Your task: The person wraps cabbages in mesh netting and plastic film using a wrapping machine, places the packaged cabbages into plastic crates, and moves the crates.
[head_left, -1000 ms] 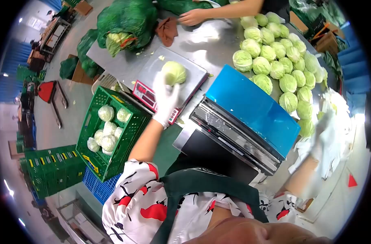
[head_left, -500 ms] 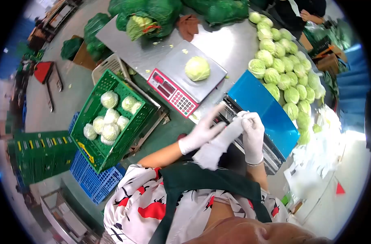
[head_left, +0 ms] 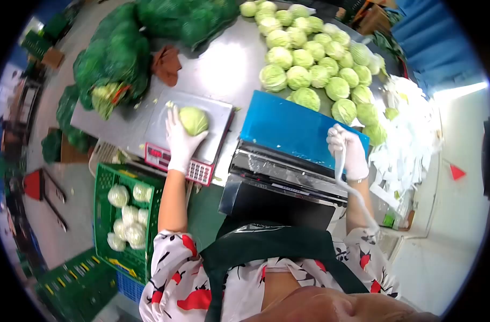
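Observation:
A pale green cabbage (head_left: 193, 121) sits on the metal plate of a weighing scale (head_left: 215, 147) with a red keypad front. My left hand (head_left: 181, 140), in a white glove, curls around its left and near side, thumb below it. Over the blue board of a sealing machine (head_left: 304, 129), my gloved right hand (head_left: 347, 150) is closed in a fist. From that fist hangs a thin white plastic bag (head_left: 339, 169), bunched into a long strip that trails down along my right forearm.
Many loose cabbages (head_left: 320, 64) cover the far table; white bags (head_left: 408, 145) are heaped at the right. A green crate (head_left: 102, 225) of wrapped cabbages stands at lower left. Green net sacks (head_left: 113, 59) and a brown cloth (head_left: 166, 64) lie at upper left.
My left hand has left the white bag and reached up and left onto the cabbage. My right hand has moved right and up with the bag. The view has shifted right.

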A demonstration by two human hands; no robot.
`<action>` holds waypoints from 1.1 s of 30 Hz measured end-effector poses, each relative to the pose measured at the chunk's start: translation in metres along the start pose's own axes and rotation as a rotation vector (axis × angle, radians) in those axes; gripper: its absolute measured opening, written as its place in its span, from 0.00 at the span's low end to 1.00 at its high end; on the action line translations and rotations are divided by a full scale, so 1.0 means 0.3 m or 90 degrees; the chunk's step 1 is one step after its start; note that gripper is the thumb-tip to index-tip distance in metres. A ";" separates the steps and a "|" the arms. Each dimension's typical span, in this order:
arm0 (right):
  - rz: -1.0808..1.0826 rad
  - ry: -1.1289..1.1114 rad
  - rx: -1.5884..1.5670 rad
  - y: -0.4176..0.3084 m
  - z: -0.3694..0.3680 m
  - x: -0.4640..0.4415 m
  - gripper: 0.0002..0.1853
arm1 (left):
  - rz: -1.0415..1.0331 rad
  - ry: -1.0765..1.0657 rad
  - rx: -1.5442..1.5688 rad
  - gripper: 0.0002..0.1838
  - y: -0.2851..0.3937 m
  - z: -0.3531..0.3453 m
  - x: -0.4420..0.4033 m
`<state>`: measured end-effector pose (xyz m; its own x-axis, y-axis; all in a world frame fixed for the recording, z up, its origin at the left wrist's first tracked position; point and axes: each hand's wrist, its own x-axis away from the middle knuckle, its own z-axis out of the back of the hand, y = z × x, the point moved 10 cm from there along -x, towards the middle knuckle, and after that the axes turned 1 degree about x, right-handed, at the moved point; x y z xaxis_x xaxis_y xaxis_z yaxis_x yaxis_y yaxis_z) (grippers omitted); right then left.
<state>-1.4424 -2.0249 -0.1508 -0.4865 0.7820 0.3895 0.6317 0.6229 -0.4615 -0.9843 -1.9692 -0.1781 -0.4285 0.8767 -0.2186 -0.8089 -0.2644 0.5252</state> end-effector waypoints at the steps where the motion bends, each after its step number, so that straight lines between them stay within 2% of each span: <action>1: 0.005 -0.005 0.046 -0.058 0.026 -0.025 0.13 | 0.012 -0.037 0.093 0.61 -0.023 -0.039 -0.008; 2: 0.019 -0.030 0.142 -0.121 0.060 -0.064 0.09 | 0.009 -0.033 0.078 0.59 -0.007 -0.040 -0.010; 5: 0.047 0.144 0.388 -0.280 0.089 -0.176 0.10 | 0.012 -0.017 0.047 0.56 0.021 -0.033 -0.004; 8: 0.197 0.027 0.613 -0.319 0.039 -0.381 0.17 | -0.004 0.003 0.056 0.56 0.007 -0.039 0.002; 10: 0.154 0.153 0.846 -0.328 0.168 -0.561 0.21 | 0.002 -0.001 0.046 0.56 0.015 -0.043 0.000; 12: 0.123 0.270 1.082 -0.355 0.178 -0.638 0.26 | 0.030 -0.014 0.053 0.55 0.021 -0.040 -0.004; 13: 0.103 0.302 1.128 -0.364 0.184 -0.677 0.28 | 0.029 -0.012 0.059 0.55 0.023 -0.037 -0.004; 15: 0.058 0.372 1.218 -0.377 0.230 -0.741 0.35 | 0.025 -0.011 0.073 0.55 0.025 -0.038 -0.004; 18: 0.202 0.228 1.106 -0.330 0.228 -0.815 0.39 | 0.030 -0.014 0.074 0.57 0.021 -0.044 -0.005; 21: 0.093 0.269 1.259 -0.271 0.218 -0.820 0.41 | 0.024 -0.011 0.068 0.58 0.018 -0.049 0.000; 22: 0.061 0.255 1.275 -0.269 0.198 -0.801 0.40 | 0.028 -0.012 0.067 0.58 0.018 -0.049 0.001; 25: 0.052 0.219 1.119 -0.352 0.285 -0.819 0.39 | 0.027 -0.014 0.057 0.57 0.024 -0.052 -0.005; 26: 0.041 0.324 1.177 -0.421 0.277 -0.788 0.30 | 0.028 -0.015 0.063 0.57 0.020 -0.055 -0.004; 29: 0.369 0.470 1.345 -0.587 0.246 -0.767 0.31 | 0.025 -0.018 0.081 0.56 0.019 -0.061 -0.002; 30: 0.331 0.469 1.388 -0.599 0.260 -0.792 0.41 | 0.026 -0.019 0.078 0.56 0.015 -0.063 -0.003; 33: 0.155 0.466 1.529 -0.582 0.322 -0.893 0.59 | 0.023 -0.026 0.069 0.57 0.007 -0.068 -0.006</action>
<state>-1.4807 -2.3412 -0.2516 -0.0511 0.9964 0.0674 -0.9987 -0.0511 -0.0026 -0.9934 -1.9796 -0.1935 -0.4388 0.8832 -0.1657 -0.7438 -0.2536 0.6184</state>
